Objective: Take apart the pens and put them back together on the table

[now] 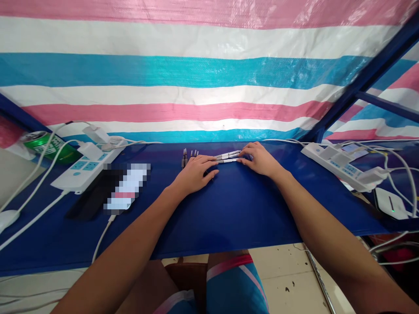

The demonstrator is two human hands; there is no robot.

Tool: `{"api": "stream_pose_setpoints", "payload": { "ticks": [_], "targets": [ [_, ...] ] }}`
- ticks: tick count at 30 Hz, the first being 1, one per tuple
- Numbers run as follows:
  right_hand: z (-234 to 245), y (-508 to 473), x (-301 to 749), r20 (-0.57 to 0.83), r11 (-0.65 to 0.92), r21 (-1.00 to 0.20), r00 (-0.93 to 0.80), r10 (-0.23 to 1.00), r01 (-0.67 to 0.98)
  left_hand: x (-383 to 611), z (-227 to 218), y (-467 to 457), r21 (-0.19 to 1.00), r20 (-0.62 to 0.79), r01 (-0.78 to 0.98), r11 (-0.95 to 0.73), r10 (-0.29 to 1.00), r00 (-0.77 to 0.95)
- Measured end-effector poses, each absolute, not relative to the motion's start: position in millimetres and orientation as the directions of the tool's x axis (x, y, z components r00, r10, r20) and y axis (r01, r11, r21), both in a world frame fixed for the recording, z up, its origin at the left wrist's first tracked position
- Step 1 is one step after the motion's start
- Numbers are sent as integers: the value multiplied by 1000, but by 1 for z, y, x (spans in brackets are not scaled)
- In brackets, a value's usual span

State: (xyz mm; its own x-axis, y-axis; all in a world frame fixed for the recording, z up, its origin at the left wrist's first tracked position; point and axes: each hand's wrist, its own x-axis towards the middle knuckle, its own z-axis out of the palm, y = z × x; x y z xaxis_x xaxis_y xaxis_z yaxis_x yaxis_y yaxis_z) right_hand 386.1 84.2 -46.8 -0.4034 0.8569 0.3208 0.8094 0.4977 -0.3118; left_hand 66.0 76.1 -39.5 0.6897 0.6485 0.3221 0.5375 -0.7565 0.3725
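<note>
In the head view, two hands lie palm-down on a blue table covering (240, 218). Between them are three slim white sticks (227, 157), side by side and roughly level, though their kind is too small to tell. The left hand (196, 173) angles in from the lower left, its fingers (206, 162) close together and reaching the sticks' left ends. The right hand (258, 159) comes in from the lower right, with its fingers (245, 152) gathered narrowly at the right ends. Whether either hand grips the sticks or only touches them, I cannot tell.

Just beyond the left hand stands a small cluster of dark metal-tipped pieces (188, 157), perhaps five, too small and overlapped to count surely. Two white power strips (87, 168) (340, 165) lie one to each side, trailing white cables. A black phone (90, 194) lies beside a blurred object (127, 187). One green can (49, 146) lies at the far left, and a striped tarpaulin (163, 69) hangs behind the table.
</note>
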Motion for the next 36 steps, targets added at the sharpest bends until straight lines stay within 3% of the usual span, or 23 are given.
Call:
{"api": "stream_pose_setpoints", "payload": {
  "ticks": [10, 23, 36],
  "targets": [
    [-52, 86, 385, 354, 501, -314, -390, 850, 807, 65, -43, 80, 386, 345, 519, -762, 641, 685],
    [-53, 89, 378, 285, 493, -196, -432, 856, 848, 65, -42, 81, 339, 312, 556, -759, 648, 694],
    [-53, 93, 377, 227, 503, -203, -459, 859, 840, 67, -43, 77, 295, 295, 590, -752, 659, 692]
  ]
}}
